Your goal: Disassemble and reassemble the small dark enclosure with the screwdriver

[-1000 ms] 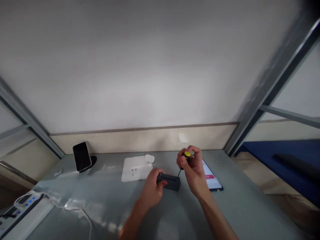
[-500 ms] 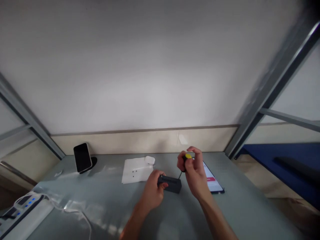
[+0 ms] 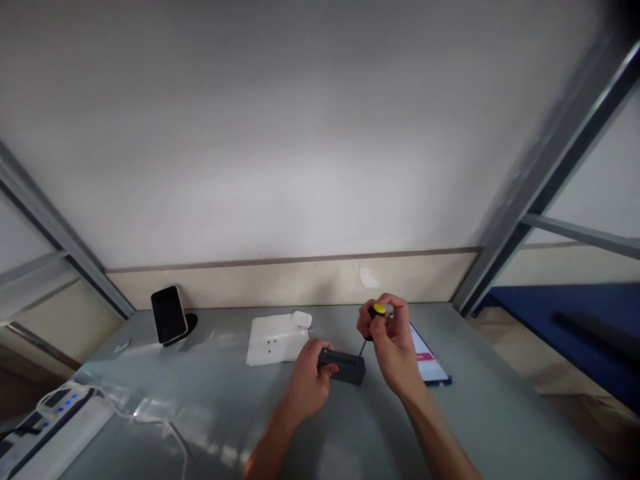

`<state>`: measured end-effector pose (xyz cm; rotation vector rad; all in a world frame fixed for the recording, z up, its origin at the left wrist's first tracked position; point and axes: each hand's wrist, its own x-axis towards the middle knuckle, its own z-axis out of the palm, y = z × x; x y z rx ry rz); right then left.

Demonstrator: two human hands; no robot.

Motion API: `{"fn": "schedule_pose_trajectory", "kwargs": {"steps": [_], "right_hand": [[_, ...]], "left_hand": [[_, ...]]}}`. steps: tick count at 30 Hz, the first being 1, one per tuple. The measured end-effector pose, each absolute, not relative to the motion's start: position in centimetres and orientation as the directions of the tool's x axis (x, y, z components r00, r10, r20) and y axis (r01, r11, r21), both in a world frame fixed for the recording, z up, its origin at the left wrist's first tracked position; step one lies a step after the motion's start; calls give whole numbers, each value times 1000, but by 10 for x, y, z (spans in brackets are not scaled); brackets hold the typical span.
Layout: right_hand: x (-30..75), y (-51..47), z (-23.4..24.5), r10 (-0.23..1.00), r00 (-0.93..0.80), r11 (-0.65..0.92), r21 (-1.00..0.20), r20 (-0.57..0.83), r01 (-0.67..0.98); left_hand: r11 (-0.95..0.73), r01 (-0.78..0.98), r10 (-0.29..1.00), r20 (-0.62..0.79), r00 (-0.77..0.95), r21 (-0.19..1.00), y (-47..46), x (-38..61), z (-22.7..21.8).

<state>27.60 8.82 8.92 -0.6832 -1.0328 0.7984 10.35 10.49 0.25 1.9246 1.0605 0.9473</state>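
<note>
A small black box with a row of vent slots (image 3: 343,365) lies on the grey table (image 3: 210,393). My left hand (image 3: 310,379) grips its left end and holds it down. My right hand (image 3: 391,340) is closed round a screwdriver with a yellow-capped handle (image 3: 376,311). The thin shaft slants down to the box's right end. Both hands are near the table's middle, a little right of centre.
A white sheet (image 3: 276,339) with a few tiny dark bits and a white earbud case (image 3: 302,319) lies behind the box. A phone on a stand (image 3: 169,315) is at back left, a lit phone (image 3: 429,360) lies flat beside my right hand, a power strip (image 3: 45,427) sits front left.
My right hand's fingers have shifted slightly on the screwdriver handle. The view has drifted a little. The box and my left hand stay in place.
</note>
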Motion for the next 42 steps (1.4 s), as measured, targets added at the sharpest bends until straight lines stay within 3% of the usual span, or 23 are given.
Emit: {"fn": "schedule_pose_trajectory", "kwargs": {"steps": [6,12,21,26,34,42], "right_hand": [[282,87,89,865,234,492,-841,443,-226],[274,90,93,859,347,492,-796,377,-353],[283,88,86,863,292,471,-866,413,-169],[277,90,84,867,342,451,-862,361,-233],[280,93,86,839,332,512,-831,431,-216],[281,93,100,818,440,540,-757,370,-368]], "left_hand": [[-399,346,883,253,395,849,105,103,3],[-391,350,888,250,386,851,105,103,4],[-404,353,884,261,387,844,103,103,7],[-405,353,883,262,389,843,103,102,6],[-426,339,872,281,400,839,105,101,2],[-491,276,834,353,424,826,97,97,12]]}}
